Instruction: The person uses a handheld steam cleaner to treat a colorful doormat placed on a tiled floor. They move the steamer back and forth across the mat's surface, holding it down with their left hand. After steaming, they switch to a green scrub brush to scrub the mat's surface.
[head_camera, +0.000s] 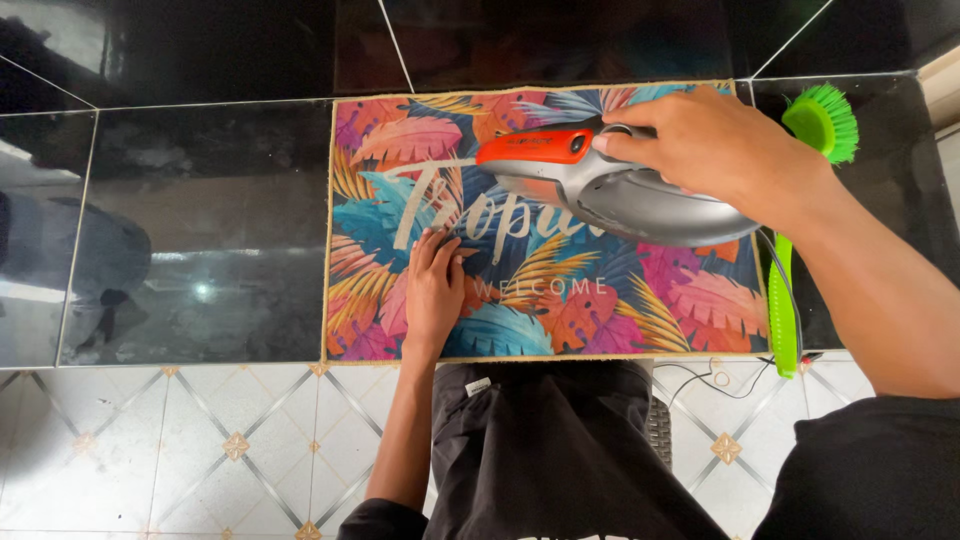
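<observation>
The floor is shiny black tile. A bright leafy mat lies on it. The left hand presses flat, fingers open, at seven o'clock. The right hand grips a small grey vacuum at one o'clock. A green brush waits at three o'clock.

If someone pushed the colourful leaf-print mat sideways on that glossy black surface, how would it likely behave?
The mat lies thin and flat, so it would probably flex rather than stay stiff. The black tiled surface looks mirror-glossy, so it may slide easily. The left hand presses flat on it, which probably pins it while the right hand holds the handheld vacuum.
</observation>
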